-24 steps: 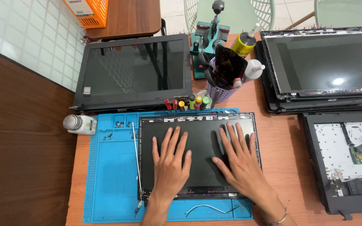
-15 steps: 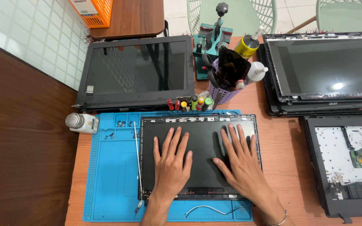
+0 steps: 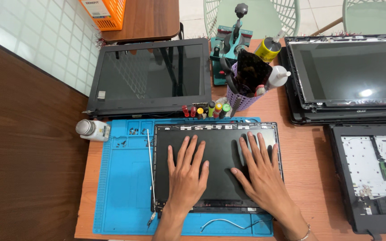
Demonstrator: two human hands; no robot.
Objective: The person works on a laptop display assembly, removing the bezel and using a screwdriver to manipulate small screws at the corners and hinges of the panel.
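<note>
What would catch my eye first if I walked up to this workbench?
Two bare hands, left hand and right hand, lie flat on a dark laptop screen panel resting on a blue work mat. More opened laptops sit behind and to the right.

Bare forearms, no sleeves; thin bracelet (image 3: 304, 233) (R wrist).

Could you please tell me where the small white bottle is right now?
In the head view, the small white bottle lies at the left edge of the blue mat, below the left laptop screen.

Orange-brown wooden table (image 3: 307, 147) — blue work mat (image 3: 126, 187), laptop screens (image 3: 150, 76), purple tool cup (image 3: 242, 100), white bottle (image 3: 92, 130).
</note>
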